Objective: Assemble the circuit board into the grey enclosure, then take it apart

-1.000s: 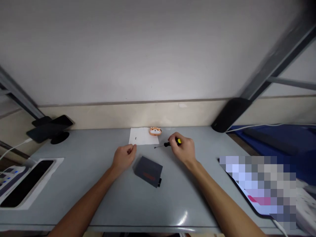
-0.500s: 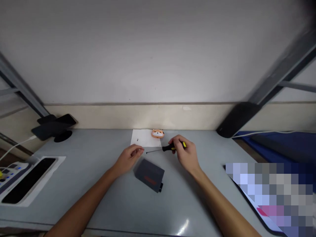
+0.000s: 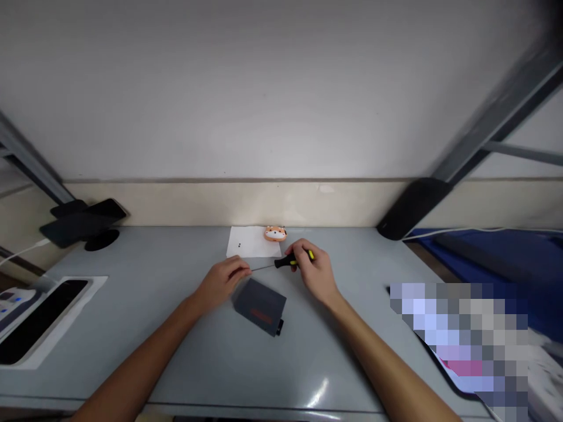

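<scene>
My right hand [image 3: 313,266] is closed round the black and yellow handle of a screwdriver [image 3: 284,261], whose thin shaft points left. At the shaft's tip, my left hand [image 3: 224,280] has its fingers pinched together; anything small between them is too tiny to make out. Below both hands a dark grey box [image 3: 260,306] with a reddish mark lies on the grey table [image 3: 246,369], a small black piece sticking out at its right corner. Behind the hands is a white paper [image 3: 253,246] with two tiny dark specks, and an orange animal-faced case [image 3: 275,234] on its right edge.
A phone on a stand [image 3: 99,220] is at the back left, above a black-screened device [image 3: 44,319] on white paper. At the back right leans a black cylinder [image 3: 407,211]. A tablet-like screen, partly pixelated, lies at the right edge.
The screwdriver's tip has come to my left fingers, where there was a gap before. The left fingers have closed together. The whole view has shifted slightly.
</scene>
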Tool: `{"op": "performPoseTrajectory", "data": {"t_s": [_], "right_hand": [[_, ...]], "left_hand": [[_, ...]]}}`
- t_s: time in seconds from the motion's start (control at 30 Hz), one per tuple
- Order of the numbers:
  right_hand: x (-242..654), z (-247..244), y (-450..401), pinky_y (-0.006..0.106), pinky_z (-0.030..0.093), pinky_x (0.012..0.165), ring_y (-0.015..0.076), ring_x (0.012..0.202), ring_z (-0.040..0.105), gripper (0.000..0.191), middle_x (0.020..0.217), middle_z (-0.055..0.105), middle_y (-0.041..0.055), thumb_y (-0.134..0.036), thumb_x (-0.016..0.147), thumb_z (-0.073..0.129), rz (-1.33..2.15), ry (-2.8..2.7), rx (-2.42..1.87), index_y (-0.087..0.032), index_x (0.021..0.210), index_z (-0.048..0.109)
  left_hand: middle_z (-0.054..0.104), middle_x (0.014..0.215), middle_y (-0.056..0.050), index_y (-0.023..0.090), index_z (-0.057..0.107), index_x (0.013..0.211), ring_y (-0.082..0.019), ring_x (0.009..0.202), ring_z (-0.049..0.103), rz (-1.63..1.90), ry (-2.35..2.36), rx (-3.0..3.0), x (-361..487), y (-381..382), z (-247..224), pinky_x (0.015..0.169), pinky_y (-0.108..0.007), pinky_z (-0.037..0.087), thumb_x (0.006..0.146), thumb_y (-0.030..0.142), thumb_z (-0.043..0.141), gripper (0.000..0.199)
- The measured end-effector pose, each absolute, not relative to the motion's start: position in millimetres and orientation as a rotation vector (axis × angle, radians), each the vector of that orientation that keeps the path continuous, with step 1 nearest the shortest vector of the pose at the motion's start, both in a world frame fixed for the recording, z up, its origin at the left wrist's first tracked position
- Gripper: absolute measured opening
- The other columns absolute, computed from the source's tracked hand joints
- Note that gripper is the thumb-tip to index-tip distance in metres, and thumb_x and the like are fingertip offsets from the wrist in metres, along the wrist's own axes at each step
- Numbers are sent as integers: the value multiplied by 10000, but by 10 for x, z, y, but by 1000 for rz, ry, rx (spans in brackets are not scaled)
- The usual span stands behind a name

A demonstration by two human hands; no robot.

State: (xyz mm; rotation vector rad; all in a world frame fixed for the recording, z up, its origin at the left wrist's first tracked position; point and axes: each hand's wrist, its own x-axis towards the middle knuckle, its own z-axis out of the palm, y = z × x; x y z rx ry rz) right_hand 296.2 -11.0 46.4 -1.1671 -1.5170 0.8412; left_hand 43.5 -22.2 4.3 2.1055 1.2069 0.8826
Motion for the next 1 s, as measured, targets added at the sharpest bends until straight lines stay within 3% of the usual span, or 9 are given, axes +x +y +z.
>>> {"op": "performPoseTrajectory", "data": {"t_s": [0.13, 0.33, 0.5, 1.0], "right_hand": [[2971, 443, -59, 266, 401, 590, 132, 591, 538, 302, 650, 600, -9, -365, 943, 493, 837, -1464, -1173, -193, 772, 674], [3069, 289, 116, 280, 374, 578, 144, 558, 519, 295, 558, 575, -15, -348, 914, 497, 801, -1411, -1256, -188, 758, 689], [3111, 251, 161, 279, 360, 574, 140, 554, 511, 287, 547, 566, -21, -334, 911, 499, 792, -1399, -1291, -190, 751, 688], [3153, 279, 165, 269, 353, 528, 132, 504, 495, 277, 499, 550, -17, -297, 882, 509, 786, -1359, -1332, -184, 678, 660]], "left_hand": [[637, 836, -19, 202, 570, 866, -162, 760, 585, 814, 1386, 2238, 316, -108, 96, 731, -286, 429, 1070, 401, 399, 333], [722, 952, -97, 195, 615, 930, -238, 843, 657, 297, 1786, 2450, 79, 441, 318, 733, -332, 430, 1091, 421, 278, 437], [734, 1054, -151, 165, 654, 1018, -276, 935, 676, 205, 1860, 2428, 145, 790, 272, 811, -367, 451, 1083, 381, 275, 440], [750, 990, -154, 169, 737, 945, -270, 876, 682, 47, 1916, 2348, 342, 901, 227, 771, -349, 475, 1009, 344, 393, 392]]}}
